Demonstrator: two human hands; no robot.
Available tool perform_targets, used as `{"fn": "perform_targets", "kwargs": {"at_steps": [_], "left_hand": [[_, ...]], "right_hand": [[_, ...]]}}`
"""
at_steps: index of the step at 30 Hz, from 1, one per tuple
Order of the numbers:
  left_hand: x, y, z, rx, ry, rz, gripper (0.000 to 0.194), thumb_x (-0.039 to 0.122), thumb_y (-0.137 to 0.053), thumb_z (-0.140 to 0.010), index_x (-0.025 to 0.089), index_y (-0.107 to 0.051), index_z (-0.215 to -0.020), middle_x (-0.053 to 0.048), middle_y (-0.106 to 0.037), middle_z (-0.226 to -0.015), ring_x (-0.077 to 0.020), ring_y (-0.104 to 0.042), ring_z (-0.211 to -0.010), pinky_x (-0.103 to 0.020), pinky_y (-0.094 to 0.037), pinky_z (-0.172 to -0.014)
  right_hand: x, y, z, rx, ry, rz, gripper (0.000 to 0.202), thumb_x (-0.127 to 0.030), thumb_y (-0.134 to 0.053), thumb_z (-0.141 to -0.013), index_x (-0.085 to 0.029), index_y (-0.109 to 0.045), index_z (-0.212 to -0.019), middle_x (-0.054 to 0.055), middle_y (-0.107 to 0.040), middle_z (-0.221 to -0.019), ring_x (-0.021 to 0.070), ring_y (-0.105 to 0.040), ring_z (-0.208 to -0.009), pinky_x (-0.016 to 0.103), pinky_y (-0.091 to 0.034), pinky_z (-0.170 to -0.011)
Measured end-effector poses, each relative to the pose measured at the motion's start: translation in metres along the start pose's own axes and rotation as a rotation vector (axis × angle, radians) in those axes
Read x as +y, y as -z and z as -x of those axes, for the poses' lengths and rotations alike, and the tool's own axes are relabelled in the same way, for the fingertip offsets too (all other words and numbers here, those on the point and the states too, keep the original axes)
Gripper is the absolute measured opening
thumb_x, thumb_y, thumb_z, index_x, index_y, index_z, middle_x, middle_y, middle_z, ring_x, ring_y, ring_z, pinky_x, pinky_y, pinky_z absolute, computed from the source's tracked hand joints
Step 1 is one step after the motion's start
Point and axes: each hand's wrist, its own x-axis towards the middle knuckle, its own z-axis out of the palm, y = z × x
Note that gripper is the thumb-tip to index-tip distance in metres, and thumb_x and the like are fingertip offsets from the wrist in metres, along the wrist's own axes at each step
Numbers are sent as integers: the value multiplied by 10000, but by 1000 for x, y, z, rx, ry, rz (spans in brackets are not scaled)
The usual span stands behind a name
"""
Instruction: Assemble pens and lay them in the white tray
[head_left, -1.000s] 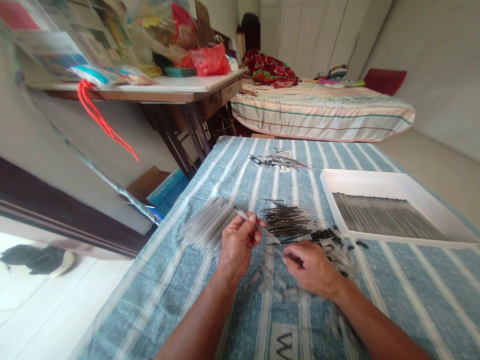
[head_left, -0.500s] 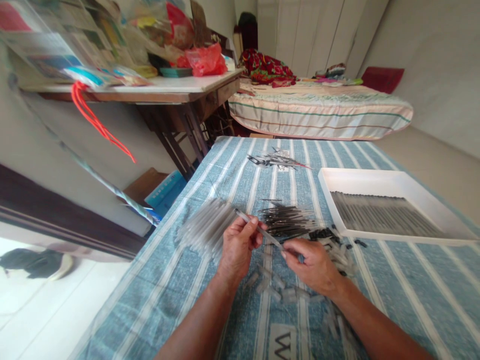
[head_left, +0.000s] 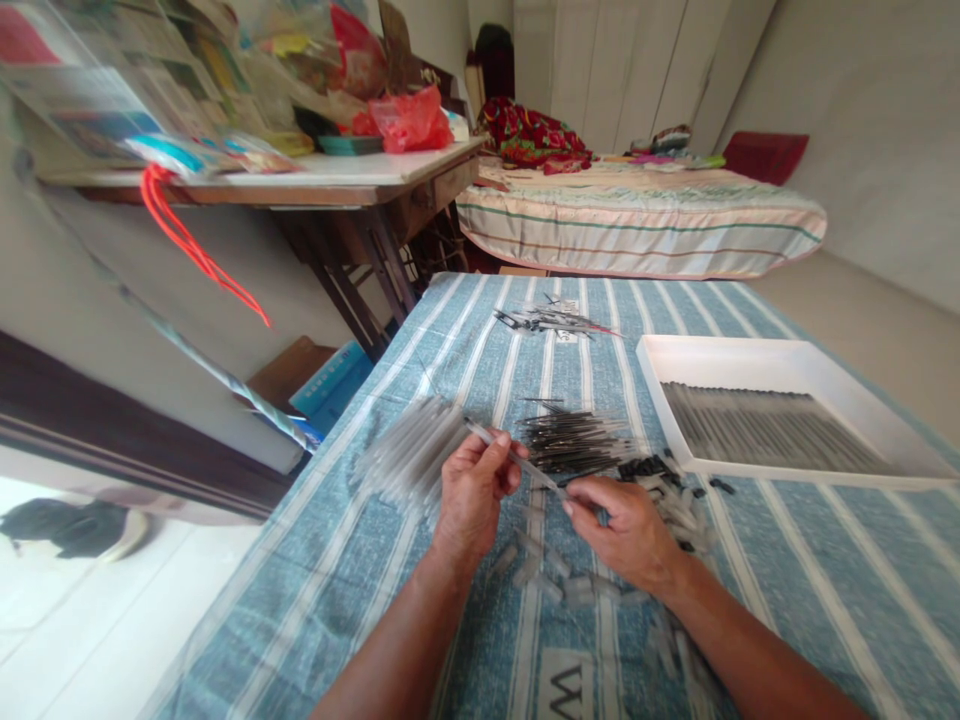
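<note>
Pinching a thin clear pen tube (head_left: 504, 452) between thumb and fingers, the left hand (head_left: 472, 495) holds it slanted just above the striped cloth (head_left: 787, 590), while the right hand (head_left: 626, 530) has its fingertips pressed together on the tube's lower tip. The tube looks light, stiff and smooth, likely slippery, so mid-barrel seems the surest hold. Loose tubes (head_left: 409, 455) lie just beside the left hand.

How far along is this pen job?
Done: the white tray holds a full row of pens. In hand: the left hand holds a clear barrel; the right hand pinches at its tip. Left: piles of barrels and refills on the cloth.
</note>
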Motion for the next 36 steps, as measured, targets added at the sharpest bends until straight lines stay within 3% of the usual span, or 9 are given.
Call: {"fn": "perform_targets", "kwargs": {"at_steps": [17,26,36], "left_hand": [[-9,-4,4,-48,37,-41,204,311,-673,-729,153,-551,-772,-26,-695,-677,-75,-524,-396,-182,-358,-382],[-13,-9,4,-45,61,-33,196,299,-682,-706,152,-557,-741,-16,-688,-653,-86,-545,-398,-201,-421,-397],[-17,-11,5,-54,33,-44,178,297,-653,-741,152,-550,-734,-12,-683,-646,-92,-552,-408,-205,-438,-405]], "right_hand": [[0,-4,1,72,65,33,78,-208,-548,-817,-175,-612,-787,10,-612,-629,120,-547,-565,227,-422,-566],[1,-5,2,93,190,182,199,-188,-442,-886,-176,-582,-745,36,-588,-632,147,-532,-607,256,-398,-608],[-1,-6,3,95,159,224,248,-200,-410,-903,-177,-542,-695,27,-552,-599,143,-500,-588,257,-364,-590]]}}
